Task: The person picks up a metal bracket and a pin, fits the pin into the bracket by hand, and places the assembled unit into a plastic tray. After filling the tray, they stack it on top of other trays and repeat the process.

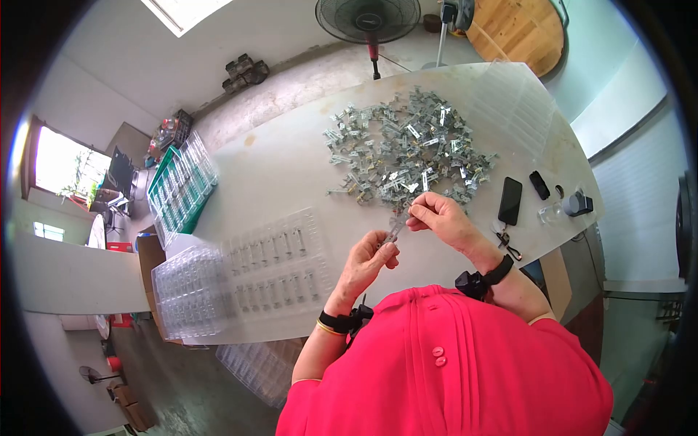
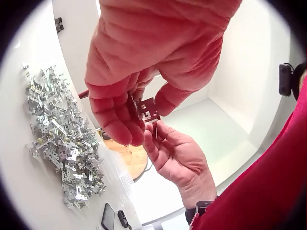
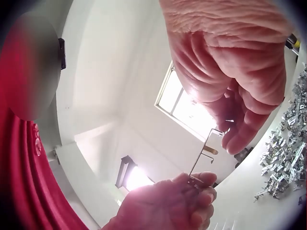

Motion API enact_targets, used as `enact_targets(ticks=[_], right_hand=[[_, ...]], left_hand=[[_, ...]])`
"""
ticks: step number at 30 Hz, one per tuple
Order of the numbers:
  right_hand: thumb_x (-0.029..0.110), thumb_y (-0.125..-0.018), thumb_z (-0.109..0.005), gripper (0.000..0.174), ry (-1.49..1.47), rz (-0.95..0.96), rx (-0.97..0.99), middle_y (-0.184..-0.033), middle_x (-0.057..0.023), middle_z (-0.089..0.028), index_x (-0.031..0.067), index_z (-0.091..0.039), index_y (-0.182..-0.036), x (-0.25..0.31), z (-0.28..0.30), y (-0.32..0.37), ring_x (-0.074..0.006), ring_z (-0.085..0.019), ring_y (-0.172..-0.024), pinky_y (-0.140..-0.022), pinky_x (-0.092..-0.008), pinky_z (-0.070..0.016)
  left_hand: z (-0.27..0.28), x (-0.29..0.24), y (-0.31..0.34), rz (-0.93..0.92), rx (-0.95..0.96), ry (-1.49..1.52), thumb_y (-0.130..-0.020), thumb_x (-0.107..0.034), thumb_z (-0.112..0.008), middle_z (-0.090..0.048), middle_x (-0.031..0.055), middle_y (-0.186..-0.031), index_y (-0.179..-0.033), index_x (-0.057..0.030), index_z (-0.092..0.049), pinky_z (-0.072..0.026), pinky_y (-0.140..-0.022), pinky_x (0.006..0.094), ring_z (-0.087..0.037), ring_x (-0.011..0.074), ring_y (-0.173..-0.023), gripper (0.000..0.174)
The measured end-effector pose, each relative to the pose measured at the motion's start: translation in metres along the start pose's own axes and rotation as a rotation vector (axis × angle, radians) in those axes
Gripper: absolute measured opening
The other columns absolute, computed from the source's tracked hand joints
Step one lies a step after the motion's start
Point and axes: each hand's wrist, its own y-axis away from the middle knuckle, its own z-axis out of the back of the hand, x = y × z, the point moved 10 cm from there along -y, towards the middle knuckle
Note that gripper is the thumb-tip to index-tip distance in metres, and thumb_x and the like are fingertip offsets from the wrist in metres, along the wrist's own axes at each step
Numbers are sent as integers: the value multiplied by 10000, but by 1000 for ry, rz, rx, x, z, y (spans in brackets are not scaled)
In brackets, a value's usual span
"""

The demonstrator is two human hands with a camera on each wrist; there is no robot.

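Note:
Both hands hold one small metal bracket (image 1: pixel 393 234) between them, at the near side of a pile of similar metal parts (image 1: pixel 407 149). The left hand (image 1: pixel 368 263) pinches its lower end with thumb and fingers; the right hand (image 1: pixel 445 221) pinches its upper end. In the left wrist view the bracket (image 2: pixel 149 109) shows square cut-outs beside the left hand's fingers. From the right wrist the bracket (image 3: pixel 201 155) appears edge-on, thin with bent tabs, spanning from the left hand (image 3: pixel 165 203) to the right hand (image 3: pixel 230 76). Fingers cover both its ends.
Clear plastic trays (image 1: pixel 190 291) lie at the table's left, one with rows of metal parts (image 1: pixel 273 251). Beyond them leans a green rack (image 1: pixel 174 190). A phone (image 1: pixel 510 201), keys (image 1: pixel 509 245) and a dark-capped container (image 1: pixel 578 204) lie at the right. A fan (image 1: pixel 369 18) stands behind the table.

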Motion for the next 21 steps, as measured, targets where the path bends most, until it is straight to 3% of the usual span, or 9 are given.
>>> enact_targets(ticks=[4,6,7,9,10,12,14,21], right_hand=[[134,-987,-594,138,12,40,-24,-914,-71,-667,-1,-620,-998,1,11,-1,-122,-651,-790,-720,-272,-551],[164,-973,-610,143,574,335,-144,-826,-58,-662,25,-643,-984,38,18,9,-103,-610,-710,-633,-280,-498],[164,-973,-610,143,572,334,-144,-826,-58,-662,25,-643,-984,47,18,13,-103,-610,-710,-633,-280,-498],[199,-953,-621,154,450,23,-63,-726,-73,-642,52,-658,-980,32,14,15,-128,-580,-637,-586,-316,-454],[199,-953,-621,154,447,23,-64,-726,-73,-642,52,-658,-980,31,13,16,-128,-580,-637,-586,-316,-454],[207,-954,-628,162,591,175,25,-612,0,-544,47,-646,-977,41,-1,20,-93,-500,-548,-539,-293,-417],[220,-947,-630,169,615,172,29,-630,-33,-558,57,-648,-987,41,-1,21,-106,-510,-553,-539,-295,-416],[181,-962,-593,149,678,267,76,-657,-64,-603,41,-632,-997,36,-5,19,-134,-566,-581,-554,-311,-445]], left_hand=[[-1,-1,-7,-41,-53,-50,-1002,-195,-586,-637,38,-923,-1136,11,-558,-509,-777,267,-614,109,-816,247],[-3,1,-13,-49,-93,-100,-1000,-186,-589,-635,36,-921,-1137,6,-558,-510,-774,268,-612,106,-814,238],[-1,-1,-14,-82,-145,-123,-996,-172,-595,-632,36,-916,-1138,-2,-558,-512,-766,268,-609,102,-814,225],[0,0,-16,-114,-199,-148,-992,-158,-601,-630,35,-912,-1139,-10,-557,-513,-757,268,-607,99,-813,214],[2,-7,-16,-190,-268,-267,-973,-129,-616,-624,41,-882,-1116,-4,-561,-508,-731,278,-602,108,-787,198],[-2,-18,-17,-267,-327,-386,-954,-99,-631,-619,47,-851,-1094,1,-564,-503,-704,288,-597,117,-760,185],[-10,-39,-12,-374,-384,-577,-933,-66,-638,-610,90,-864,-1079,14,-562,-501,-699,308,-598,152,-752,183],[-22,-47,-8,-492,-453,-756,-909,-20,-624,-600,163,-912,-1091,12,-550,-507,-696,353,-623,259,-776,199]])
